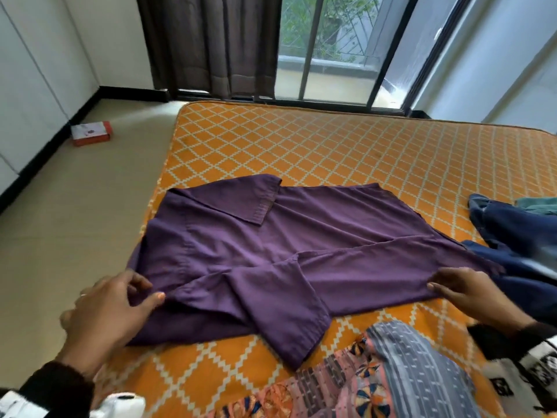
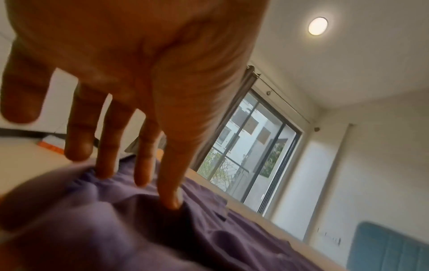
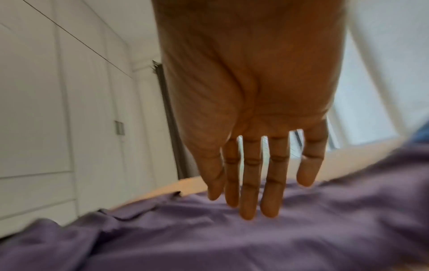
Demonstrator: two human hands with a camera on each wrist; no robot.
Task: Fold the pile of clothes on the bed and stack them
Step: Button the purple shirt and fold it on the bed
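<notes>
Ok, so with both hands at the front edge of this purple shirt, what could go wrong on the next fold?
1. The purple shirt hangs past the mattress edge by the left hand; it may slide toward the floor.
2. The right hand looks flat and open on the cloth, so that corner may lag and skew the fold.
3. The shirt's right end touches the jeans; lifting may drag them.

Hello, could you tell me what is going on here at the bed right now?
A person is folding a purple shirt laid out on the orange bed. Both sleeves are already folded in across it. The left hand touches the shirt's near left edge, and the right hand rests with straight fingers on its right end. Blue clothes lie to the right, not yet folded.
</notes>
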